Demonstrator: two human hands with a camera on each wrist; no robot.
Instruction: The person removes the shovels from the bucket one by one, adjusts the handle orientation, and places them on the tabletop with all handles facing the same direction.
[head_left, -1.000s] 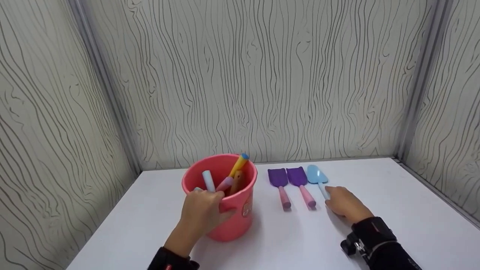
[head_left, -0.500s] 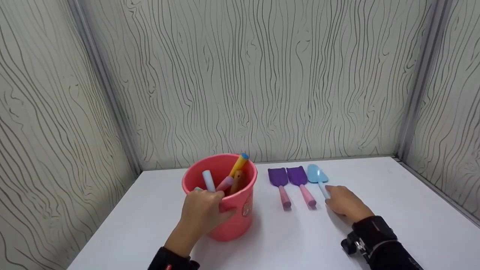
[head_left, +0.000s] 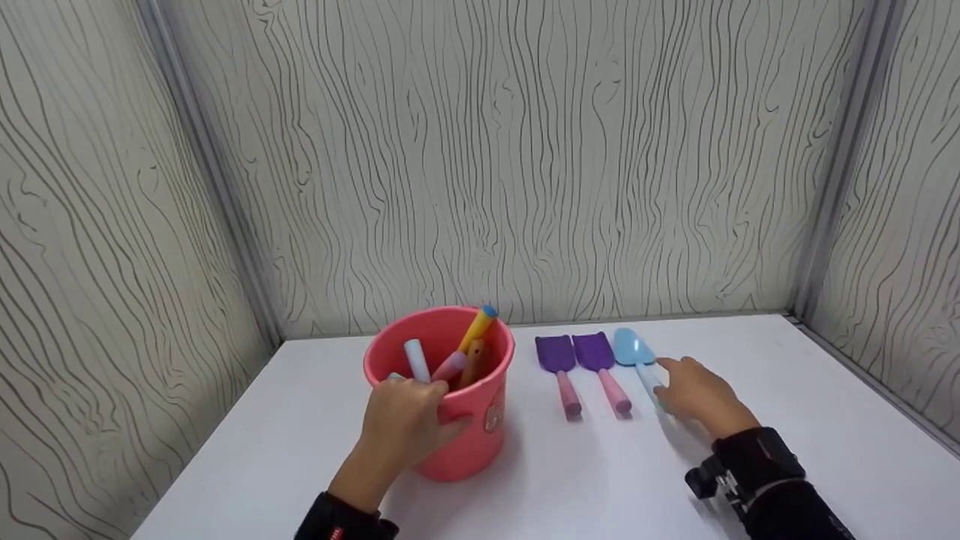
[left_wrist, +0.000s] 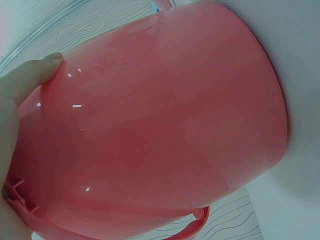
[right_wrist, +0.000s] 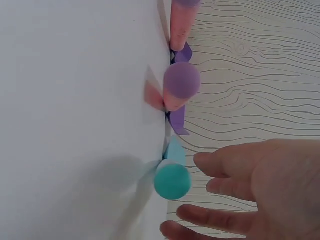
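My left hand (head_left: 401,420) grips the near rim of a pink bucket (head_left: 469,454), fingers over the edge and thumb outside. In the left wrist view the bucket wall (left_wrist: 150,115) fills most of the frame. My right hand (head_left: 697,394) is beside a light blue toy shovel (head_left: 632,349) on the table. Seen from the right wrist, the fingers are spread and extended, apart from the turquoise handle end (right_wrist: 172,181). Two purple-bladed toy shovels, one on the left (head_left: 555,354) and one in the middle (head_left: 594,352), lie in a row with it, pink handles toward me.
Several handles stick up in the bucket, among them a light blue one (head_left: 417,360), a yellow one (head_left: 476,331) and a brown one (head_left: 472,364). A wood-patterned panel (head_left: 525,165) stands behind the white table (head_left: 270,450), with side panels at left and right.
My right hand has let go of the light blue shovel's handle and shifted slightly up and right, its fingers opening. The left hand and bucket have not moved.
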